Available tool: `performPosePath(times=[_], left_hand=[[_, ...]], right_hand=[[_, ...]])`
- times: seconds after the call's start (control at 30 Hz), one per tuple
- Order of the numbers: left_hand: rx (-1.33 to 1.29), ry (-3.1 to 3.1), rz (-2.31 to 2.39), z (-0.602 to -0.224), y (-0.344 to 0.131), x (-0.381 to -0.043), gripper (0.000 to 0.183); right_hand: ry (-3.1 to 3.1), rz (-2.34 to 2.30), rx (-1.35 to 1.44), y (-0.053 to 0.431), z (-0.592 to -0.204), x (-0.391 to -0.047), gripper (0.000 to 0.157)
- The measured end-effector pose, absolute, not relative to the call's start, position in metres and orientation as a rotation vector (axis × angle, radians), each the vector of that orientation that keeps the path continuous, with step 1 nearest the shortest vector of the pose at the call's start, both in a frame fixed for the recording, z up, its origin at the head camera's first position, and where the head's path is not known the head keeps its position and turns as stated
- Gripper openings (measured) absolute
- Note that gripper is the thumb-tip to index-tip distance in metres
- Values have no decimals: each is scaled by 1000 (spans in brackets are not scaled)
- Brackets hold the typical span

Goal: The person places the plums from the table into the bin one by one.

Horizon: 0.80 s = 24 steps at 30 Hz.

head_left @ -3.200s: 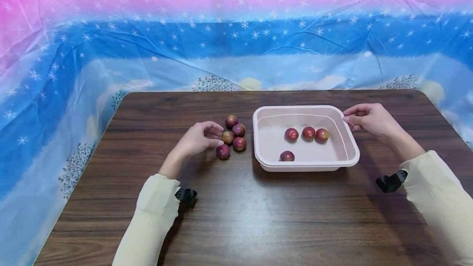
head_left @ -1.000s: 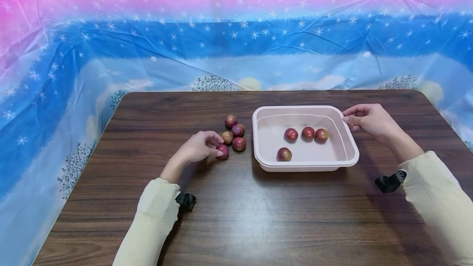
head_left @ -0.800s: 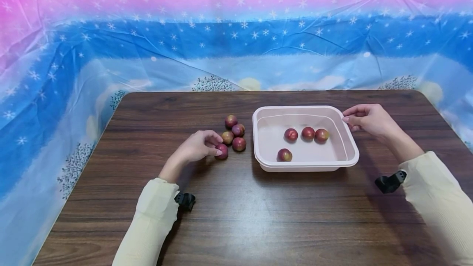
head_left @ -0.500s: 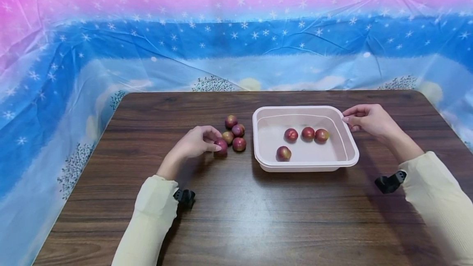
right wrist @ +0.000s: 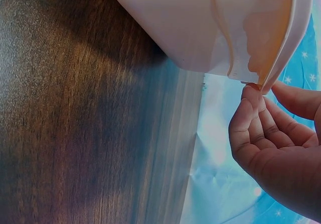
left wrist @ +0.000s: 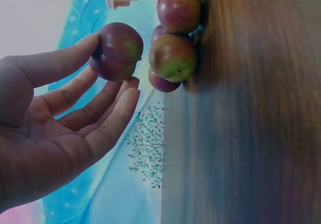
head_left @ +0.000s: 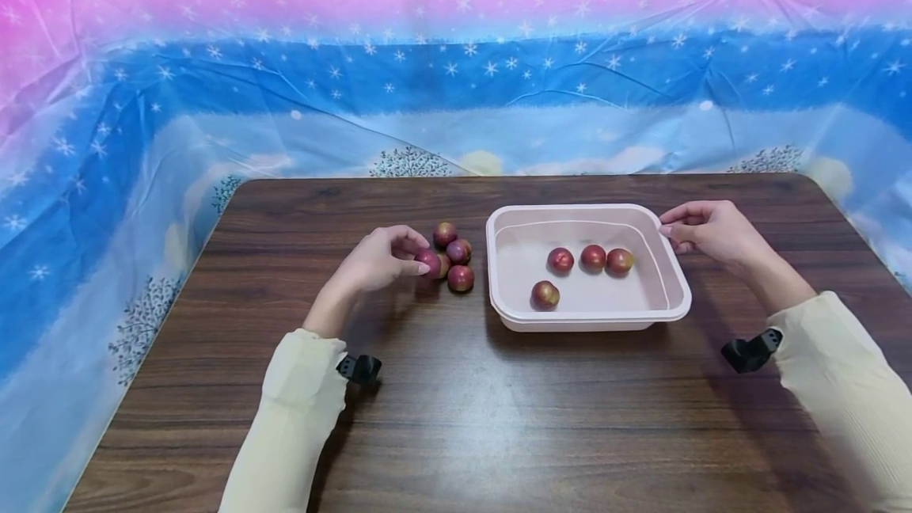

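Plainly, one plum (left wrist: 118, 50) (reddish) sits between left thumb (left wrist: 60, 66) and fingers (left wrist: 110, 121).

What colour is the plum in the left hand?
The plum is dark purplish red; it shows best in the left wrist view.

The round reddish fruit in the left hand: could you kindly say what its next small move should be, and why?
I'd probably carry the round reddish fruit rightward over the pink rectangular plastic tub, since the left hand holds it above the brown wooden table, four similar fruits lie inside, and the right hand pinches the tub's rim.
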State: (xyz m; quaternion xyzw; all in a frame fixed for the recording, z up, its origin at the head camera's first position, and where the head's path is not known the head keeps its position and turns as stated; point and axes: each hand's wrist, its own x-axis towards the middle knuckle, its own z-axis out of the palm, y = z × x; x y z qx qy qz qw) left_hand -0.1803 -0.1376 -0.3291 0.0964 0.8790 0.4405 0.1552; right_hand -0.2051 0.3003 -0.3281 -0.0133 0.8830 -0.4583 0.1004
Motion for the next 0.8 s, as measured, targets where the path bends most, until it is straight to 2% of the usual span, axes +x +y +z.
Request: performPosePath(times=[0.8], left_hand=[[249,2613,1276,-309,-125,-193,28]], right_hand=[[2615,-1357,-86,301,-328,-206,37]])
